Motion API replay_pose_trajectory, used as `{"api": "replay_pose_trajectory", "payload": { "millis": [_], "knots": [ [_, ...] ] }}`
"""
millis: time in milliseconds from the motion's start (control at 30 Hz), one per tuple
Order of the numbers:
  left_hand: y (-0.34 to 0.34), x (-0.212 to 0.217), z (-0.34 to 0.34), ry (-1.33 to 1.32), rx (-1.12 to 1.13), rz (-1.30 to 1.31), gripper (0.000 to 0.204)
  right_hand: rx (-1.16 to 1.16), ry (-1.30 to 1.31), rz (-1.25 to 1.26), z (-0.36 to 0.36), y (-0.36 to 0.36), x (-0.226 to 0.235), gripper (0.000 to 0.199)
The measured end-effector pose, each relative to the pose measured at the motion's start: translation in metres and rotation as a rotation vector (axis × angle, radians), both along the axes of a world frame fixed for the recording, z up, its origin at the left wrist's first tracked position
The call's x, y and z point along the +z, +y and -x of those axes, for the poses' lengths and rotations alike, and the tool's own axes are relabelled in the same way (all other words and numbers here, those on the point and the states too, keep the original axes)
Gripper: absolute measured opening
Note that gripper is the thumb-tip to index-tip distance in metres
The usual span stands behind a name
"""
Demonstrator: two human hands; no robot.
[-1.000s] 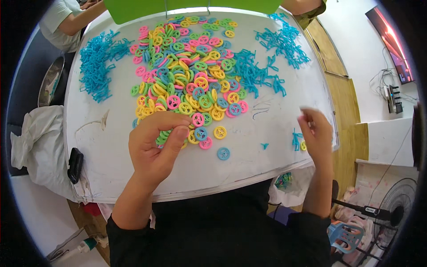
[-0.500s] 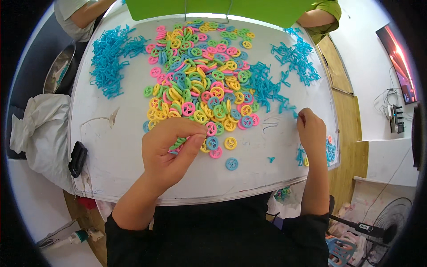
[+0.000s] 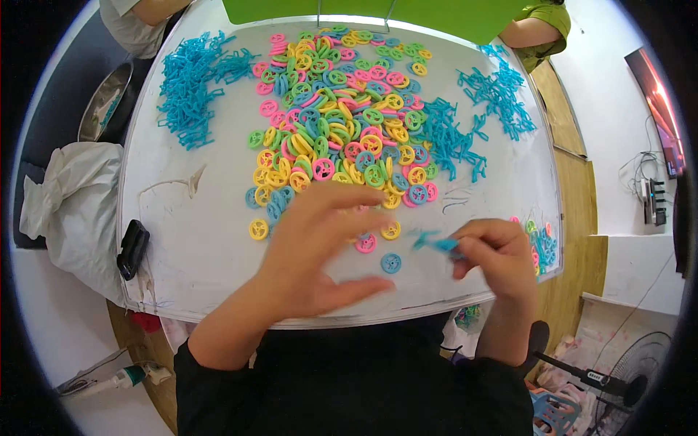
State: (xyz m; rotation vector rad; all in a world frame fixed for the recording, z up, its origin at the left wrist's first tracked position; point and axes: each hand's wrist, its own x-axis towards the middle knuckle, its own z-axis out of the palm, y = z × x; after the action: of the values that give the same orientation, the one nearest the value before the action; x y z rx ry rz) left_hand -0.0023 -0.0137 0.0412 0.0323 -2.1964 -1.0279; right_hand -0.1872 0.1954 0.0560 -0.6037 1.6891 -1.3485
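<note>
My left hand (image 3: 302, 254) hovers over the near side of the wheel pile, slightly blurred. Its fingers and thumb are spread, with nothing visible between them. To the right, my right hand (image 3: 498, 254) pinches a small blue plastic piece (image 3: 436, 243) that points left toward the other hand. A loose blue toy wheel (image 3: 391, 263) lies on the table between the hands. Beyond them spreads a large heap of small spoked wheels (image 3: 338, 120) in pink, yellow, green and blue. One yellow wheel (image 3: 258, 229) sits apart, left of my left hand.
Blue plastic pieces form heaps at the far left (image 3: 185, 91), right of the wheels (image 3: 451, 138) and farther right (image 3: 502, 94). Mixed parts (image 3: 542, 247) lie at the right edge. A black case (image 3: 133, 249) is near the left edge. A green board (image 3: 371, 18) and two people's arms are opposite.
My left hand has opened from a pinch and moved right; the green item seen in its curl no longer shows. My right hand has come nearer from the blue pieces, holding one.
</note>
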Motion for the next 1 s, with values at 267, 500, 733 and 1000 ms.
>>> {"api": "replay_pose_trajectory", "payload": {
  "millis": [267,500,733,1000],
  "knots": [
    [0.010,-0.022,-0.008,-0.246,-0.204,-0.012,0.039,0.108,-0.276,0.191,-0.042,-0.029,-0.003,0.016],
    [0.012,-0.006,-0.006,-0.381,-0.145,-0.590,0.039,0.312,0.727,0.392,-0.033,-0.047,-0.008,0.021],
    [-0.008,-0.013,-0.007,-0.133,-0.067,-0.184,0.037,0.321,0.474,0.354,-0.031,-0.074,-0.004,0.015],
    [-0.033,-0.019,-0.014,0.249,0.332,-0.583,0.024,0.122,0.677,0.092,-0.011,-0.092,-0.031,0.020]
  ]
}}
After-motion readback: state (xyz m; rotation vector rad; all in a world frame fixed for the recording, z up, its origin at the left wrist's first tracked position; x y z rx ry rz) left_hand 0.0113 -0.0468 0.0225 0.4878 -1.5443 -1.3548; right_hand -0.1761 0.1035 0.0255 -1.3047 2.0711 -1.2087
